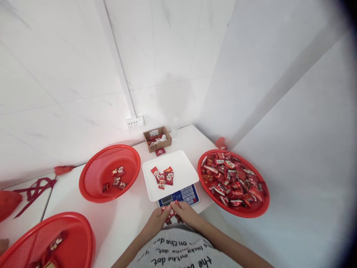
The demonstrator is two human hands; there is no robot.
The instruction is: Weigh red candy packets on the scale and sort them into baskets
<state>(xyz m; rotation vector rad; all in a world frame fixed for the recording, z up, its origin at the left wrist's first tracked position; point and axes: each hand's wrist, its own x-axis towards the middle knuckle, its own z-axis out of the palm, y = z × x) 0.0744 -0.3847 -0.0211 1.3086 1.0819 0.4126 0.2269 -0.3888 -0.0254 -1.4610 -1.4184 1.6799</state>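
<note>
Close to my body, my left hand [158, 220] and my right hand [184, 213] meet, pinching a small red packet with white marks [169, 213] between thumbs and fingers. Fingers cover part of it, so its exact kind is unclear. Just beyond them stands a weighing scale [192, 195] with a blue keypad and a white tray [181, 163]. On that tray lie several red wrapped snack packets [169, 178] in a loose cluster.
Right of the scale, a red basket [264, 208] is full of wrapped snacks. Another red basket [92, 167] on the left holds several packets; a third [83, 223] sits nearer. A cardboard box [160, 145] stands behind. Part of another person's hand [3, 245] shows far left.
</note>
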